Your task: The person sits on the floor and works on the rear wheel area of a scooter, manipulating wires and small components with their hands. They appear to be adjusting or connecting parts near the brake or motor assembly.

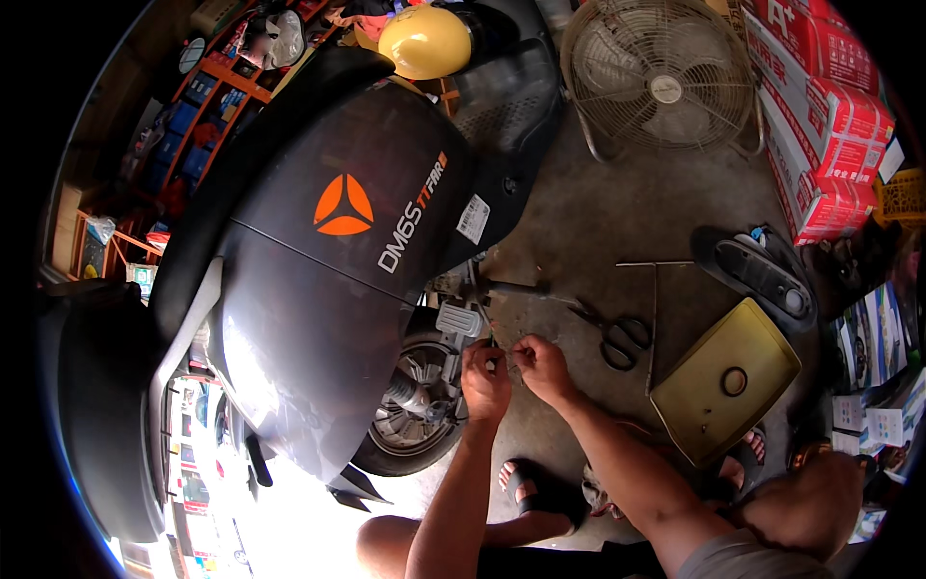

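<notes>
Pinched narrow, the left hand and right hand hold what looks like thin wire beside the wheel of the grey scooter; a slack fingertip could let it slip.

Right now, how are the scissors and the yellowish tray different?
The scissors are dark, but the tray is yellowish. The scissors look smaller; the tray looks bigger. The scissors have looped handles, while the tray has raised edges. Both lie on the floor.
</notes>
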### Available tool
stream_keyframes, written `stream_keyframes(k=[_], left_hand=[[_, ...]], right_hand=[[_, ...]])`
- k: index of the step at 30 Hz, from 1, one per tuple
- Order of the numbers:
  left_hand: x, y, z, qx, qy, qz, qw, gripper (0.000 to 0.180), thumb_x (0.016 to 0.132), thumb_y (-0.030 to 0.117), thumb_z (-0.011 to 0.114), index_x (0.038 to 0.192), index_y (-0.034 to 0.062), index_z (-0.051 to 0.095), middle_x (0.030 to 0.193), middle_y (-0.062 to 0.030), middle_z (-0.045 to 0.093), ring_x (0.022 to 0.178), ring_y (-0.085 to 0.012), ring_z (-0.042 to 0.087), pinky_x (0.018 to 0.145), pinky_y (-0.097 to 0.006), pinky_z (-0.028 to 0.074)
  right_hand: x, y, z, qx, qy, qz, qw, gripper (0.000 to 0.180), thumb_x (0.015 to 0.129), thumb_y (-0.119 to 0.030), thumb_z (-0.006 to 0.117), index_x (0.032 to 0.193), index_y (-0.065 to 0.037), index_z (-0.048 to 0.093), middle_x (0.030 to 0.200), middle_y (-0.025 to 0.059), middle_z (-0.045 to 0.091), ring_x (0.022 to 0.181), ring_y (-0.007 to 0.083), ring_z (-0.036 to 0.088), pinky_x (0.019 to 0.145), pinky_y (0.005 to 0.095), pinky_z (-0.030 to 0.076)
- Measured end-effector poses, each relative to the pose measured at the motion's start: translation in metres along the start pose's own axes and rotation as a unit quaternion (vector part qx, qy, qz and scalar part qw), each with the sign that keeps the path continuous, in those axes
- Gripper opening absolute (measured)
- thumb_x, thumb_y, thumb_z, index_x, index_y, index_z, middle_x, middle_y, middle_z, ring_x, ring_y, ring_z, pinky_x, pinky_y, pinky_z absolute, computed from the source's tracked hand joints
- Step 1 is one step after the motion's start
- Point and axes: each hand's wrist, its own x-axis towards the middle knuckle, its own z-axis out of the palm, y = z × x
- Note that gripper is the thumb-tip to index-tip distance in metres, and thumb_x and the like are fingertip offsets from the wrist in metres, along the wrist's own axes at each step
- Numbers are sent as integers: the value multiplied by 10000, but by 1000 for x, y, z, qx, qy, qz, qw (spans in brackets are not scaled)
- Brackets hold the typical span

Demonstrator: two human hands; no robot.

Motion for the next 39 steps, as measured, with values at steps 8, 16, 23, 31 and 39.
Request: stream_keyframes(k=[8, 16, 23, 31, 39], left_hand=[[-1, -1, 0, 18, 5, 17, 1000, 97, 772, 3, 639, 865, 27, 629, 1052, -172, 623, 986, -350, 601, 855, -408, 491], [-2, -2, -3, 24, 4, 14, 1000, 127, 753, -17, 637, 870, 32, 626, 1035, -178, 625, 970, -357, 603, 843, -413, 496], [0, -4, 3, 5, 7, 34, 999, 116, 766, -10, 645, 872, 32, 626, 1034, -172, 621, 953, -349, 608, 807, -396, 508], [1, -2, 0, 1, 6, 22, 1000, 84, 784, 15, 654, 862, 18, 625, 1039, -167, 620, 980, -344, 604, 845, -401, 492], [2, -1, 0, 19, 1, 24, 1000, 82, 783, 17, 648, 861, 20, 623, 1045, -164, 615, 996, -341, 597, 857, -397, 486]], right_hand=[[2, -17, 4, -156, -2, -9, 988, 73, 774, -121, 639, 777, -48, 630, 755, 159, 645, 726, 340, 644, 638, 392, 517], [21, -9, 0, 328, -159, 473, 802, 130, 788, -148, 620, 683, -73, 600, 629, -19, 575, 514, 85, 493, 511, 266, 428], [7, -13, -9, -54, -12, -27, 998, 74, 791, -11, 607, 853, -50, 610, 798, 113, 639, 737, 284, 650, 646, 372, 502], [13, -36, -17, -108, -62, -150, 981, 153, 734, 42, 621, 849, -56, 597, 839, 119, 646, 748, 345, 630, 627, 415, 494], [27, -7, -1, -30, -122, 47, 991, 52, 747, -88, 624, 743, -43, 598, 653, 117, 610, 592, 283, 615, 564, 392, 497]])
